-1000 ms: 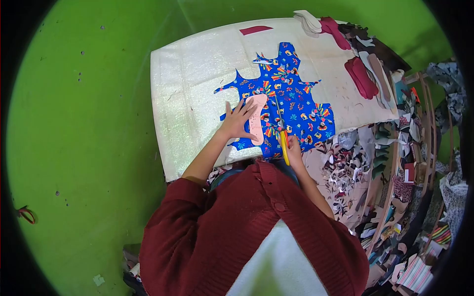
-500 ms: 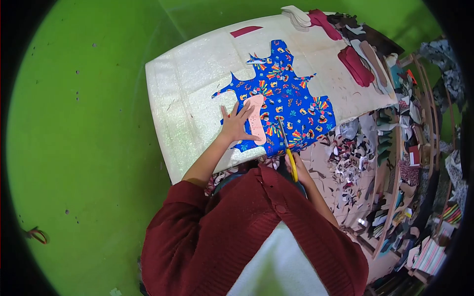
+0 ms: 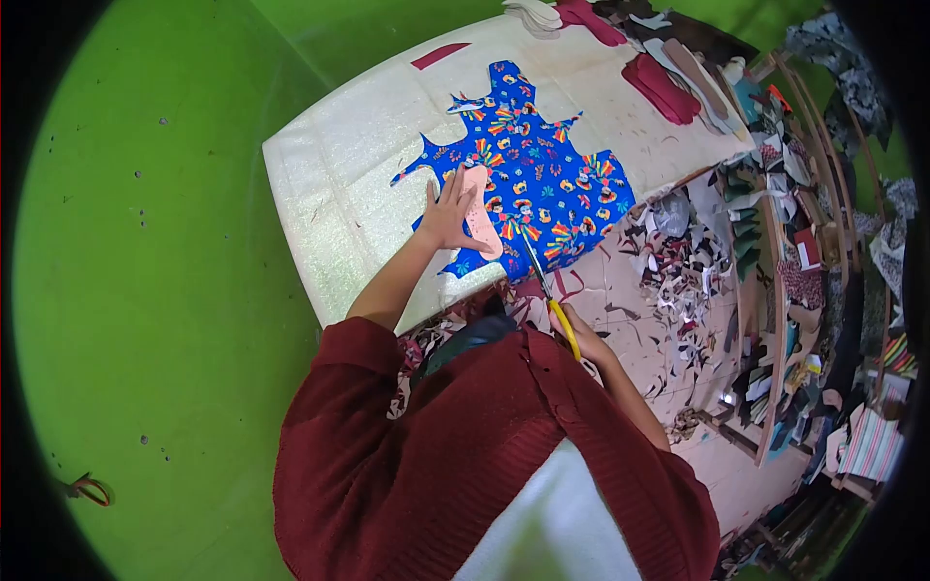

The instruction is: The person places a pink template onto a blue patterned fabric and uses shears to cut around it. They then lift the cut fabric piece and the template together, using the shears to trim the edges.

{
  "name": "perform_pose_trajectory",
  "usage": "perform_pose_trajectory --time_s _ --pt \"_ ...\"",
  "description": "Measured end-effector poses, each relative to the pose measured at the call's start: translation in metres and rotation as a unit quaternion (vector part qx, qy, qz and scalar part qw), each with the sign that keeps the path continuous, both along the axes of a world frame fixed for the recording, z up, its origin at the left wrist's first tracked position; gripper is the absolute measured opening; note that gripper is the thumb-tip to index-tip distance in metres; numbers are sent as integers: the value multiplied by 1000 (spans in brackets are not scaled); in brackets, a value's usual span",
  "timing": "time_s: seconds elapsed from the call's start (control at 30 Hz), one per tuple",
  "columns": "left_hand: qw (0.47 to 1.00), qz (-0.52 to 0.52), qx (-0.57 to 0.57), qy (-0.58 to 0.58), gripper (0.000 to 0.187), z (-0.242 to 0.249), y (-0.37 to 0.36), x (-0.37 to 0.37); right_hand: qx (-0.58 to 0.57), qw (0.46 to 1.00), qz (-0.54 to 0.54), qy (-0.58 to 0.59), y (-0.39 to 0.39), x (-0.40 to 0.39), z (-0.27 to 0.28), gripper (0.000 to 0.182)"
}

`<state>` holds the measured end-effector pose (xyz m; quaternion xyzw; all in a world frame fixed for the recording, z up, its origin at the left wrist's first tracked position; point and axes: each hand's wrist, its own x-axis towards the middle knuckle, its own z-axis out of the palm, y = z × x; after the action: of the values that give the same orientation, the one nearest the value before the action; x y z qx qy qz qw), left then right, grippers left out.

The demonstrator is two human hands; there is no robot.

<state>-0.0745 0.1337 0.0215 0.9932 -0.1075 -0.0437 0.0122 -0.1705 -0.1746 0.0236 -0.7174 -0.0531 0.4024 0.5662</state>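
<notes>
Blue patterned fabric (image 3: 557, 169) with a jagged, cut-out outline lies on the pale table covering (image 3: 329, 184). My left hand (image 3: 449, 215) rests with its fingers spread on a curved pink template (image 3: 481, 228) and the fabric beside it. In my right hand (image 3: 586, 339) are the yellow-handled scissors (image 3: 564, 327), at the near edge of the fabric. Their blades reach up over the cloth, right of the template. How far the blades are apart is hard to tell.
Dark red cut pieces (image 3: 659, 89) and pale strips (image 3: 690, 76) lie at the table's far right. A red scrap (image 3: 441, 55) is near the far edge. Fabric scraps (image 3: 678, 281) cover the floor at right, beside wooden racks (image 3: 778, 320).
The view has shifted, so the table appears further up and left. The scissors have moved back toward the near edge of the fabric. My left hand stays on the template.
</notes>
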Motion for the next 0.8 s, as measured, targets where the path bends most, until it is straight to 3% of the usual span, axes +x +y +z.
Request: perform_pose_trajectory --time_s 0.13,0.27,0.4,0.67,0.8 --pt "996 -2 64 64 122 2 -2 8 -32 998 50 3 -4 -15 19 52" --pt "999 0 28 33 125 3 -3 3 9 999 51 -6 -8 -34 8 59" --pt "998 4 35 46 125 3 -3 5 -24 998 66 3 -4 -42 -7 58" --pt "998 30 -22 54 125 -3 1 1 -13 1000 4 -8 19 -58 0 56" --pt "997 34 -42 53 125 -5 3 -1 28 997 -29 70 39 -63 -10 58"
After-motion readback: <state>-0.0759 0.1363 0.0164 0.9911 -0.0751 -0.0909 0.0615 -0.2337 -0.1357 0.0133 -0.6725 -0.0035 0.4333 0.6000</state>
